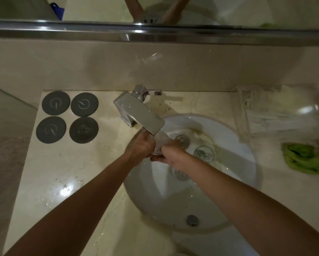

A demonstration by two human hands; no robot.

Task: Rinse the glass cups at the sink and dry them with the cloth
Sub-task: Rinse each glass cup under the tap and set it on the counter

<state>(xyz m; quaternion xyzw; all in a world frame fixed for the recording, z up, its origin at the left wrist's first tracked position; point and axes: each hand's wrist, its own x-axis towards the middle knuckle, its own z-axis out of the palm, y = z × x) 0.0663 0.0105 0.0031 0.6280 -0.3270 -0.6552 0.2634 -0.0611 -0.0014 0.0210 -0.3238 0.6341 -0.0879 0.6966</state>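
Forearms nearest the lens, converging over the sink (175, 206). Left hand (143, 145) curled round a glass cup (159, 143), gripping its side. Right hand (171, 154) pressed against the cup from the opposite side, fingers wrapped about it. Cup held between both hands directly beneath the faucet (139, 111) spout; blurred, so which end its mouth faced could not be told. Long axis appeared to run up toward the spout and away from the wrists. Second glass cup (204, 153) stood in the basin just right of the right hand, near the drain (182, 140), mouth upward. Green cloth (306, 158) lay on the counter (66, 172) well right of the right hand. Four grey coasters (68, 116) sat beyond and left of the left hand, each bearing a pale curled mark; no legible lettering.
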